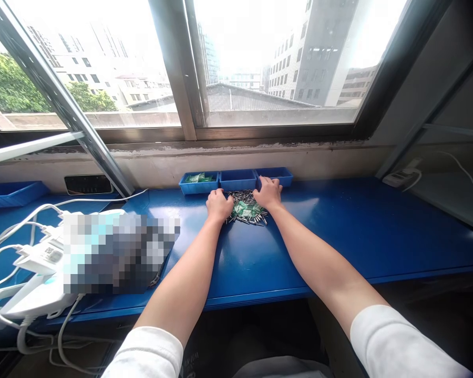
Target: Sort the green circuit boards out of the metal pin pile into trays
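A pile of small, slim metal pieces [256, 220], pin- or rivet-like, lies on the blue tabletop with green-and-clear packets [244, 210] in its middle. My left hand [219, 205] rests at the pile's left edge, fingers bent and thumb apart, touching the pieces. On the pile's other side is my right hand [268, 193], its fingers apart, by the front of the right blue bin [286, 177]. Just behind stand the middle blue bin [238, 184] and the left blue bin [199, 187], which holds green packets. My fingertips are partly hidden.
To the left, a white power strip [35, 299] with chargers and cables sits beside a pixelated area. A phone-like black object [89, 184] leans on the wall near a metal post [98, 152]. Another blue tray [16, 194] is at far left. The blue table [362, 226] extends right.
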`<state>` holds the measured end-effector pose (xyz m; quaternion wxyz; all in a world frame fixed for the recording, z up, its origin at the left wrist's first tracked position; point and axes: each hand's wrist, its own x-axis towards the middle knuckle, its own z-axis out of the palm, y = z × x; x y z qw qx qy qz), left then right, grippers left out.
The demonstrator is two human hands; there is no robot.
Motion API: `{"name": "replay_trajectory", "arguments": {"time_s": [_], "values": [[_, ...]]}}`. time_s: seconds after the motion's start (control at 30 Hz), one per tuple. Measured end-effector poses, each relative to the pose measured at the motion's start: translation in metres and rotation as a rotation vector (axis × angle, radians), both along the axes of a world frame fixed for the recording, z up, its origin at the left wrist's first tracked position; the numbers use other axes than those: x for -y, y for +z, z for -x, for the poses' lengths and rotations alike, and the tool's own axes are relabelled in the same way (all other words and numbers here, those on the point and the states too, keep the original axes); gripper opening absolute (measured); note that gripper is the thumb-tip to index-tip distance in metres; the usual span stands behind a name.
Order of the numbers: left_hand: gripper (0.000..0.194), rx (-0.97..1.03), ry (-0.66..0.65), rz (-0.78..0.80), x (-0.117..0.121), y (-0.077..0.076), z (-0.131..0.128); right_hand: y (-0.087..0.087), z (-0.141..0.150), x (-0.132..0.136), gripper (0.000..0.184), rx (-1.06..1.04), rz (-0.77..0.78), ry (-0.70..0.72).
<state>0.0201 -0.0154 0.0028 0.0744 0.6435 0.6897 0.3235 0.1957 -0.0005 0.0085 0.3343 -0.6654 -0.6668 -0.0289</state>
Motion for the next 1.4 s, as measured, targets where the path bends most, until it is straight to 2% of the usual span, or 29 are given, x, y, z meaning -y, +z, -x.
{"name": "replay_trajectory", "arguments": {"time_s": [0.2,0.43,0.6,0.8,0.93,1.3,1.4], "values": [[0.043,-0.043,0.009,0.049,-0.002,-0.003,0.001,-0.002,-0.003,-0.004,0.058,0.068,0.049,-0.004],[0.044,-0.056,-0.006,0.065,-0.002,-0.004,0.000,-0.004,0.002,-0.008,0.062,0.095,0.030,0.082],[0.044,-0.065,-0.008,0.073,-0.002,-0.004,0.000,-0.006,0.004,-0.011,0.063,0.095,0.071,0.026],[0.043,-0.076,-0.023,0.069,-0.003,-0.006,0.000,-0.004,0.014,-0.008,0.066,0.133,0.020,0.139],[0.041,-0.089,-0.025,0.063,-0.003,-0.006,0.000,-0.005,0.020,-0.007,0.067,0.156,0.071,0.172],[0.040,-0.105,-0.032,0.084,-0.002,-0.005,-0.001,-0.009,0.020,-0.012,0.069,0.106,0.158,0.187],[0.042,-0.108,-0.034,0.090,-0.003,-0.004,0.000,-0.010,0.017,-0.013,0.063,0.053,0.119,0.189]]}}
